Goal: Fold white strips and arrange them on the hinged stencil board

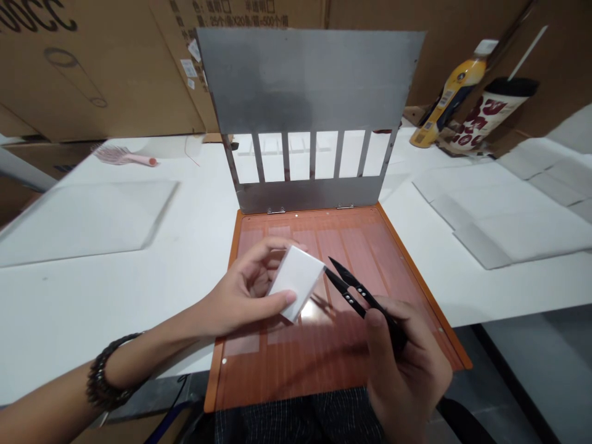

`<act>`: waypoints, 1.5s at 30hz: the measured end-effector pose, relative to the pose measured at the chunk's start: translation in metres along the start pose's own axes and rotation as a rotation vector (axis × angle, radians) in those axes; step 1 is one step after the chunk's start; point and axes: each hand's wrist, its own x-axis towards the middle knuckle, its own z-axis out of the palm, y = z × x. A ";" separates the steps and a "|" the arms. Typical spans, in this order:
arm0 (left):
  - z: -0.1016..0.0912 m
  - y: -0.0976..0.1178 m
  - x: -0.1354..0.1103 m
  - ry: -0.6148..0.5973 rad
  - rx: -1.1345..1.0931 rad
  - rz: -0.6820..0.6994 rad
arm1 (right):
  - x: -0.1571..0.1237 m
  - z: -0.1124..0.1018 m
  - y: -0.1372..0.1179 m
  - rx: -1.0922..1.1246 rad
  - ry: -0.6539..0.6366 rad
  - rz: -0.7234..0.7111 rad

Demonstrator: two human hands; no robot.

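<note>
While the left hand (pixel 247 290) pinches a flat white piece (pixel 298 277), seemingly to steady it, the right hand (pixel 409 364) grips black snips (pixel 355 304) alongside.

Snips (pixel 350 296): metal-looking, matt. Hinged plate (pixel 309 80): smooth metal, dull sheen. Board (pixel 296 373): glossy, wood-like grain. Cartons (pixel 124 86): matt cardboard. Worktop (pixel 185 277): smooth.

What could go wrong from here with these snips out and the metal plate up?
The black thread snips in the right hand are open, one tip at the corner of the white packet: a slip might nick it, or the left hand.

The hinged metal plate stands raised; if bumped, it could drop toward the hands.

The cup stands near white sheets; a spill might wet them.
</note>
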 end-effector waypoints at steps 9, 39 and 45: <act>-0.003 -0.005 0.000 0.023 0.032 0.020 | -0.001 0.001 0.001 -0.013 0.033 0.015; -0.003 -0.004 0.002 0.059 0.084 0.079 | 0.002 0.001 0.001 -0.030 -0.017 -0.102; -0.002 -0.007 0.001 0.041 0.070 0.053 | 0.003 0.001 0.003 0.004 -0.037 -0.124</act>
